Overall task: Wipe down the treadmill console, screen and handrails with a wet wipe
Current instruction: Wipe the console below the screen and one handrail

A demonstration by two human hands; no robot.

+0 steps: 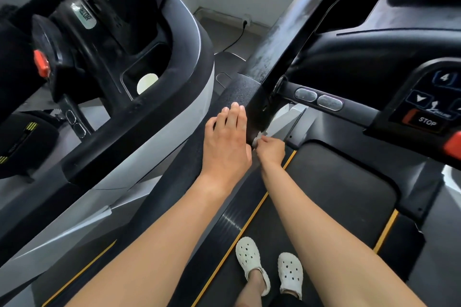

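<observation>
A black left handrail [279, 40] of the treadmill runs from upper right down to centre. My left hand [228, 142] rests flat on the handrail's lower end, fingers straight. Just right of it, my right hand [270, 149] pinches a small crumpled white wet wipe [258, 137] against the inner side of the rail's base. The console [429, 107] with a STOP button, arrow keys and a number pad lies at the right edge. Two oval grip sensors [318, 98] sit on a bar between rail and console.
A second treadmill [139, 97] stands close on the left, with a red key [41, 62] and a cup holder holding a white disc [147, 83]. The belt [324, 197] with yellow edge lines lies below, my white clogs [269, 266] on it. A cable runs to a wall socket [245, 23].
</observation>
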